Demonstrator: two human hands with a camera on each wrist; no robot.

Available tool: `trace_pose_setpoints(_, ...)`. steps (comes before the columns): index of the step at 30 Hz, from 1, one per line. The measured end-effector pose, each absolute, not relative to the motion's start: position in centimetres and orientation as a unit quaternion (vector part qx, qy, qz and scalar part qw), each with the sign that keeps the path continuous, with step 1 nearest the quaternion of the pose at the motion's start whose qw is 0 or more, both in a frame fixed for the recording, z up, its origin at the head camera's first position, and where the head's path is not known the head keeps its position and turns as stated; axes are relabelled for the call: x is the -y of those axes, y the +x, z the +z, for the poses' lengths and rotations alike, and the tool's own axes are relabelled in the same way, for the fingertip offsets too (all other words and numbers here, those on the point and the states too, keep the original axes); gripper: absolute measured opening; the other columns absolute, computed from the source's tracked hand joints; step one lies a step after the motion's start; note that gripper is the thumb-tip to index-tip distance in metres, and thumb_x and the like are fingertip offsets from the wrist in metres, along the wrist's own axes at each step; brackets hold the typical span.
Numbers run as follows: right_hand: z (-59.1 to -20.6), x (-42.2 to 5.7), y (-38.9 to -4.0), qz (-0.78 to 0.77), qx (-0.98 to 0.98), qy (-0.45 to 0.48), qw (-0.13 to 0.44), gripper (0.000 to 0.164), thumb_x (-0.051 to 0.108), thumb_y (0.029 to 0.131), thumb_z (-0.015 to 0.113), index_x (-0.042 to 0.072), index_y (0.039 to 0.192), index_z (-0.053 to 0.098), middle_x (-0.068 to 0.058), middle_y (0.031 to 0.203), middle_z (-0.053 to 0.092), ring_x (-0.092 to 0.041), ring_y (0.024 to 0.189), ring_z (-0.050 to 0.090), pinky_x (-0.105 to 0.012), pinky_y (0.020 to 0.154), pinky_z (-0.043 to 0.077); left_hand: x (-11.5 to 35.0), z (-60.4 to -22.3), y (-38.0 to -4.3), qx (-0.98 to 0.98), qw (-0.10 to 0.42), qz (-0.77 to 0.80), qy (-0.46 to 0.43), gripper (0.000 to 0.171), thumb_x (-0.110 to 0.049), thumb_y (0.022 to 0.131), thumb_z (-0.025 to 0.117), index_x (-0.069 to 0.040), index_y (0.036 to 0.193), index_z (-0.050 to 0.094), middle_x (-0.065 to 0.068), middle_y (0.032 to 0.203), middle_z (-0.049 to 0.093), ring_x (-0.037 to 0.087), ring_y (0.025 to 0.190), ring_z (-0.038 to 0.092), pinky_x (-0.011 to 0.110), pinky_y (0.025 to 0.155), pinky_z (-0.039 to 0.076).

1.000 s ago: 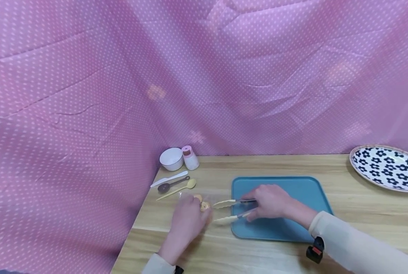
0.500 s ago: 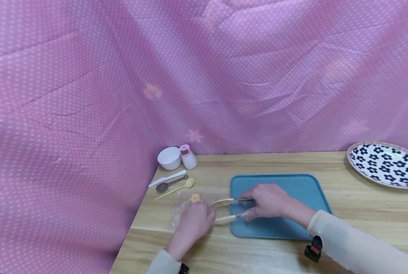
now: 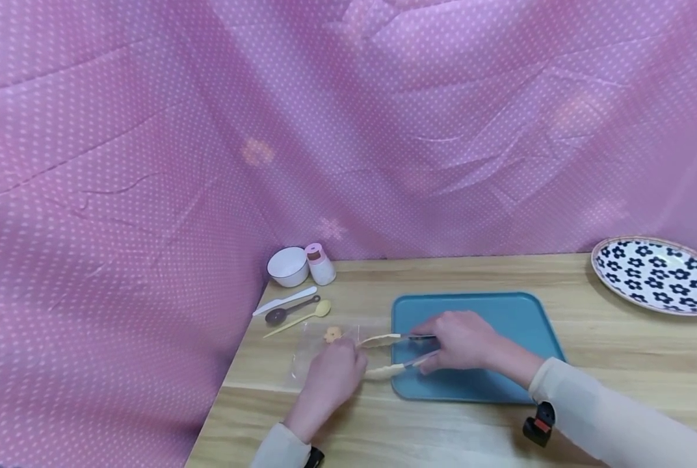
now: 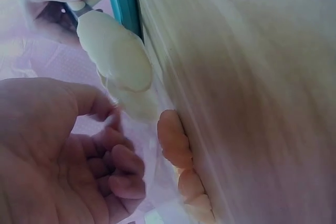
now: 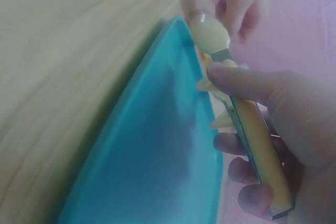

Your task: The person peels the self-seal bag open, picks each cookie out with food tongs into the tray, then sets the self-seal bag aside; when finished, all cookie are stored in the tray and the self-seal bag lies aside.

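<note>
1. So, we have the blue tray [image 3: 518, 318] on the wooden surface [image 3: 606, 344], and above it the right hand [image 3: 462, 340], its grip holding a pair of tongs [image 3: 398, 368].
2. Look at those tongs: we see the two arms spread apart, cream tips poking past the tray's left rim.
3. Just left of the tray lies our clear bag [image 3: 306, 356], with the cookies [image 3: 333, 334] at it; one shows its flower shape from the head camera, and two line up in the left wrist view.
4. Here, left of the tray too, we find the left hand [image 3: 333, 369], its grip curled, finger and thumb pinching the plastic near the tong tips.
5. Farther left of the tray, we spot a yellow spoon [image 3: 323, 308], a dark spoon [image 3: 276, 316], a white knife [image 3: 292, 298], a white bowl [image 3: 290, 276] and a pink-topped bottle [image 3: 322, 268].
6. Over to the tray's right, we get a flower-patterned plate [image 3: 655, 276].
</note>
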State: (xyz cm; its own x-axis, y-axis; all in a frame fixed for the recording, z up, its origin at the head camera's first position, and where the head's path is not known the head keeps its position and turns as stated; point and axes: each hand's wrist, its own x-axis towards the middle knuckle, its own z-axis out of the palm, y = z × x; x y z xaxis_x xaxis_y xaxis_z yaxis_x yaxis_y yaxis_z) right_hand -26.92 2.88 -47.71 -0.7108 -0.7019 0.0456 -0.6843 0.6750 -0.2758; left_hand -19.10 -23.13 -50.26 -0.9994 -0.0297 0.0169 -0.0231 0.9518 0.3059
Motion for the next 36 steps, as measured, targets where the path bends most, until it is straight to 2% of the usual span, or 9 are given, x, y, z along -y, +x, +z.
trace_pose_setpoints(3,-47.6,-3.2,-26.7,-0.137,-0.918,-0.37,0.029,0.066,0.065,0.07,0.082,0.032,0.126,0.072,0.011,0.112,0.077,-0.003,0.086,0.064,-0.029,0.064,0.054,23.0,-50.0,-18.9,0.989,0.048,-0.141,0.014,0.025,-0.03,0.099,0.055,-0.018,0.077,0.058,-0.001,0.077,0.06,0.015,0.065,0.053,0.03,0.054,0.047)
trace_pose_setpoints(8,-47.5,-3.2,-26.6,-0.134,-0.92,-0.369,0.017,0.066,0.064,0.07,0.082,0.032,0.126,0.072,0.01,0.108,0.077,-0.002,0.083,0.063,-0.027,0.059,0.05,22.6,-49.5,-18.7,0.988,0.097,-0.122,0.008,0.025,-0.029,0.098,0.057,-0.019,0.075,0.061,-0.005,0.075,0.059,0.011,0.066,0.053,0.027,0.055,0.047)
trace_pose_setpoints(18,-47.8,-0.8,-26.7,-0.135,-0.913,-0.385,0.025,0.067,0.065,0.072,0.08,0.03,0.128,0.07,0.008,0.1,0.076,-0.004,0.072,0.054,-0.026,0.055,0.045,22.4,-48.4,-18.3,0.985,0.106,-0.135,-0.003,0.02,-0.03,0.096,0.061,-0.021,0.079,0.063,-0.007,0.072,0.059,0.011,0.064,0.052,0.023,0.054,0.043)
trace_pose_setpoints(22,-48.0,-0.6,-26.5,-0.137,-0.913,-0.383,0.024,0.067,0.066,0.071,0.08,0.032,0.127,0.071,0.009,0.098,0.075,-0.004,0.073,0.055,-0.027,0.056,0.046,23.7,-47.7,-18.4,0.981,0.094,-0.171,0.007,0.025,-0.033,0.101,0.053,-0.021,0.082,0.065,-0.005,0.072,0.062,0.011,0.063,0.054,0.025,0.052,0.044)
trace_pose_setpoints(25,-48.0,-0.6,-26.4,-0.137,-0.914,-0.381,0.021,0.066,0.066,0.071,0.08,0.032,0.127,0.071,0.008,0.103,0.076,-0.004,0.074,0.056,-0.027,0.056,0.046,25.6,-47.6,-18.9,0.982,0.107,-0.154,0.017,0.027,-0.03,0.104,0.049,-0.016,0.094,0.07,0.002,0.085,0.07,0.018,0.076,0.065,0.034,0.062,0.056)
trace_pose_setpoints(27,-48.0,-0.6,-26.4,-0.138,-0.914,-0.38,0.019,0.066,0.065,0.071,0.08,0.031,0.127,0.07,0.008,0.103,0.076,-0.004,0.073,0.056,-0.027,0.055,0.046,26.9,-48.0,-19.3,0.986,0.11,-0.124,0.02,0.028,-0.026,0.104,0.049,-0.008,0.109,0.07,0.01,0.1,0.072,0.026,0.091,0.069,0.042,0.077,0.061)
trace_pose_setpoints(29,-48.0,-0.6,-26.3,-0.134,-0.914,-0.383,0.016,0.066,0.066,0.072,0.08,0.031,0.127,0.07,0.008,0.102,0.075,-0.003,0.072,0.055,-0.026,0.055,0.045,28.0,-48.6,-19.5,0.991,0.088,-0.099,0.023,0.037,-0.027,0.105,0.048,-0.001,0.124,0.064,0.018,0.117,0.07,0.034,0.108,0.068,0.048,0.094,0.059)
trace_pose_setpoints(32,-48.1,-0.5,-26.3,-0.134,-0.91,-0.393,0.01,0.065,0.065,0.072,0.079,0.032,0.128,0.07,0.008,0.101,0.075,-0.003,0.071,0.054,-0.025,0.054,0.044,29.1,-49.8,-19.5,0.994,0.022,-0.097,0.035,0.05,-0.032,0.106,0.045,0.003,0.141,0.052,0.025,0.139,0.06,0.044,0.125,0.06,0.057,0.108,0.05)
trace_pose_setpoints(36,-48.2,-0.3,-26.3,-0.132,-0.898,-0.419,-0.007,0.061,0.063,0.074,0.079,0.038,0.129,0.069,0.01,0.106,0.076,-0.002,0.07,0.054,-0.023,0.052,0.041,29.3,-50.8,-19.3,0.991,-0.033,-0.118,0.05,0.052,-0.038,0.108,0.04,-0.004,0.146,0.048,0.023,0.151,0.05,0.046,0.135,0.052,0.065,0.11,0.046)
